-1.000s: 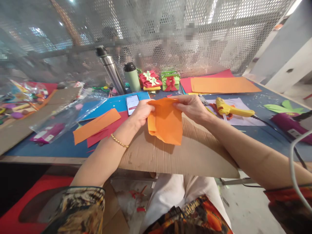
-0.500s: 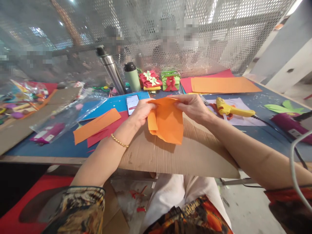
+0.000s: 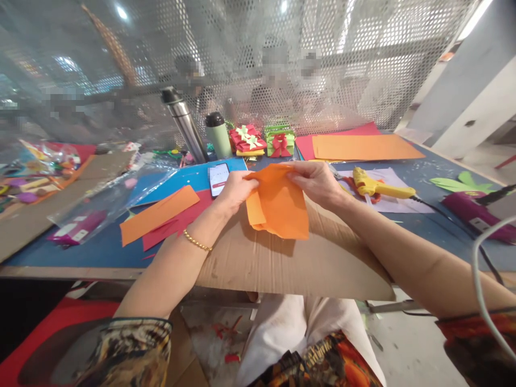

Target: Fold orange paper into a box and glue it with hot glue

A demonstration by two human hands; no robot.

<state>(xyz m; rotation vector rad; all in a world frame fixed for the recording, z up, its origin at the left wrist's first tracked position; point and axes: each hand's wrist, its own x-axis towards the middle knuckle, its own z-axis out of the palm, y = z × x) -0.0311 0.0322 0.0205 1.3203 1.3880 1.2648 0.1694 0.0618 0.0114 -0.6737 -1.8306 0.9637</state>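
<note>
A folded sheet of orange paper [image 3: 282, 207] is held up between my two hands, above a piece of brown cardboard [image 3: 258, 271]. My left hand [image 3: 237, 191] pinches its upper left corner, where a narrow folded flap hangs down. At the upper right edge, my right hand [image 3: 318, 183] grips the paper between thumb and fingers. Parts of the fingertips are hidden behind the sheet. Left of my hands lie an orange paper strip [image 3: 159, 215] and red paper [image 3: 177, 223]. A phone [image 3: 218, 179] rests just beyond my left hand.
A yellow glue gun [image 3: 381, 187] lies at the right with its cord. Behind stand a steel flask [image 3: 187, 126], a green bottle [image 3: 219, 137], and small red [image 3: 248, 141] and green [image 3: 281, 142] paper boxes. Orange sheets [image 3: 366, 147] lie at the back right, before a perforated metal screen [image 3: 322, 107].
The orange paper has shifted slightly to the right and its side flap is turned a little more toward me. Both hands keep their hold. The camera view has tilted slightly.
</note>
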